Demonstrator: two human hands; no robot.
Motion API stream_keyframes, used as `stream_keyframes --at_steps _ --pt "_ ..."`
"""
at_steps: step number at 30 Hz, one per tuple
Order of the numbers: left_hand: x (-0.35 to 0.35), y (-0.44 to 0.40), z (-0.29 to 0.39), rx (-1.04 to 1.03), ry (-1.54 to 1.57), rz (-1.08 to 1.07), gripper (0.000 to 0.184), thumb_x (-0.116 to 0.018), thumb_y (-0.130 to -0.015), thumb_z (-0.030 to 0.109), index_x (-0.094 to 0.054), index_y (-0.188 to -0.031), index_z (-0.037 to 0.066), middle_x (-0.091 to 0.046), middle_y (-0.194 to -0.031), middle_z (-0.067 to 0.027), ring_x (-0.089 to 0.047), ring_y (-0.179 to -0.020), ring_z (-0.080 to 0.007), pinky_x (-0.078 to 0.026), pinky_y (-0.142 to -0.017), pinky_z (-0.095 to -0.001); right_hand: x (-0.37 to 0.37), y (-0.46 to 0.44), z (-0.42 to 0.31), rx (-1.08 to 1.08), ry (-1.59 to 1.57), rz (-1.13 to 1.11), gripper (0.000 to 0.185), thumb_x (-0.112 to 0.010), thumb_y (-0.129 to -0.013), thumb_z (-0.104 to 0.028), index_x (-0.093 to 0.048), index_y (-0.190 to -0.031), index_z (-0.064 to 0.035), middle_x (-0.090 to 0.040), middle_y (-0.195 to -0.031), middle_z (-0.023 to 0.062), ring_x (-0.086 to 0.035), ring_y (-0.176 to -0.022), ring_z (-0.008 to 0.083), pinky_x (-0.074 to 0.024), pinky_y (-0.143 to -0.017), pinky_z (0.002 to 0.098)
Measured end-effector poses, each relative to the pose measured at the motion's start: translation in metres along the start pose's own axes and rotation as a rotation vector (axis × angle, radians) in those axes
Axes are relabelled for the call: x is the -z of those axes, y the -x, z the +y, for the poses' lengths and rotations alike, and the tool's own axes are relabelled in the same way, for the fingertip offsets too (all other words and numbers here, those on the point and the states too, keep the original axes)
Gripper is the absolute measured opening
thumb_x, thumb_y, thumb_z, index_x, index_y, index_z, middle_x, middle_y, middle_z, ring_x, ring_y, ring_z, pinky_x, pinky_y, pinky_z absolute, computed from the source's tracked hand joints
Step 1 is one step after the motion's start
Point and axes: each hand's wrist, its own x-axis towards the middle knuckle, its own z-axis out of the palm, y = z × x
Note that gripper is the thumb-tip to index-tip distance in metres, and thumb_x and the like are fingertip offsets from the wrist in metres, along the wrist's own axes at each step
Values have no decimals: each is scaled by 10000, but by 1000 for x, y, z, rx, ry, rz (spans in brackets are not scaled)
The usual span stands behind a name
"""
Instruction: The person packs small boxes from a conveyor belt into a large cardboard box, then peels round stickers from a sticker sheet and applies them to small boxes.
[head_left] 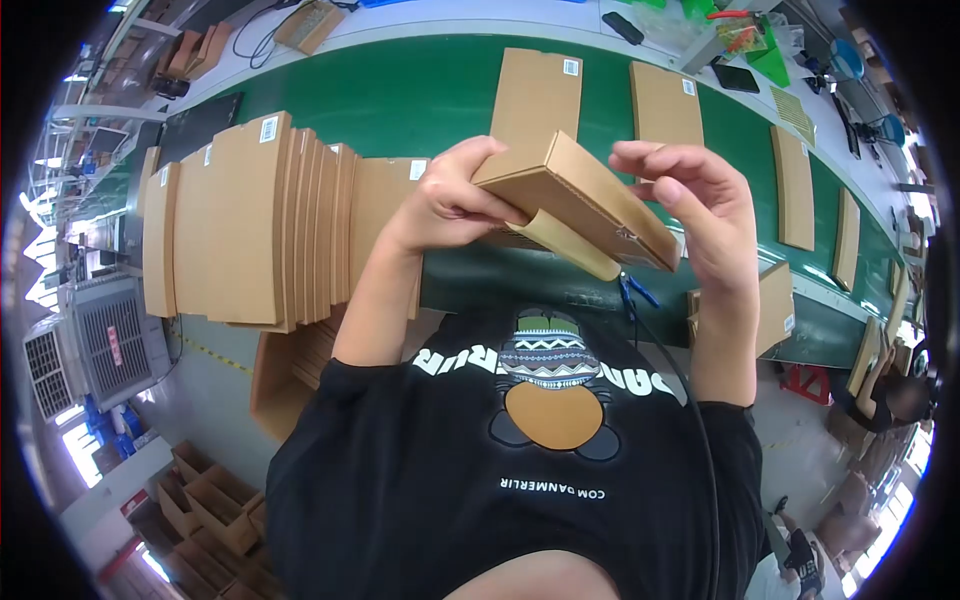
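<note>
My left hand grips a flat brown cardboard box at its left end, with the fingers round its edge. The box is raised and tilted over the near side of the green table. A curved cardboard flap sticks out below it. My right hand is beside the box's right end, fingers apart and slightly bent; whether a fingertip touches the box is unclear.
Upright flat boxes stand in a row at the left. More boxes lie along the table. Blue-handled pliers are near the front edge. A person is at the far right.
</note>
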Motion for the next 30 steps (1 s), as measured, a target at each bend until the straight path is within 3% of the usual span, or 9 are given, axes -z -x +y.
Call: stream_keyframes --at_steps 1,4,8,17,21,26,30 --pt "-1 3 2 7 3 -1 320 -770 -484 -6 -775 -774 130 -622 -1015 -122 -610 -905 -284 -479 -742 -360 -6 -1 -4 -57 36 -30 87 -639 -876 -59 -640 -920 15 -649 -1133 211 -624 -1015 196 -488 -896 328" --pt "0 7 5 28 -30 -8 320 -768 -483 -11 -774 -770 130 -623 -999 -120 -611 -900 -280 -479 -741 -359 -19 -2 -5 -230 -36 -80 67 -632 -876 -53 -641 -886 13 -650 -1125 190 -610 -963 169 -473 -882 319" --pt "2 10 10 22 -73 -36 324 -765 -479 -12 -773 -771 130 -625 -970 -113 -612 -883 -277 -478 -735 -356 -18 -4 -3 -299 -78 -133 82 -653 -868 -72 -633 -867 7 -656 -1106 166 -588 -946 142 -457 -866 287" --pt "-1 7 14 -1 -142 -25 308 -765 -482 10 -771 -762 137 -621 -935 -102 -610 -865 -275 -475 -720 -348 -20 -4 -7 -259 66 -154 103 -669 -858 -79 -628 -823 9 -660 -1077 145 -587 -909 113 -464 -827 258" --pt "-2 6 17 9 -198 -32 289 -762 -494 16 -770 -753 144 -610 -907 -93 -604 -849 -271 -473 -710 -346 -17 -4 -9 -273 87 -177 113 -675 -853 -62 -600 -902 7 -654 -1062 125 -589 -922 108 -468 -821 242" --pt "-5 10 18 42 -179 -17 264 -768 -511 26 -768 -751 136 -606 -898 -92 -601 -852 -274 -472 -712 -346 -12 -10 11 -339 -183 -73 281 -680 -847 -42 -504 -1066 -38 -640 -1016 80 -599 -869 82 -485 -777 220" --pt "-5 15 16 74 -135 4 241 -782 -534 34 -768 -755 128 -610 -920 -103 -602 -865 -285 -473 -726 -350 -9 -10 24 -335 -134 -197 244 -648 -872 -46 -523 -1082 -38 -639 -1015 76 -604 -849 82 -489 -778 216"
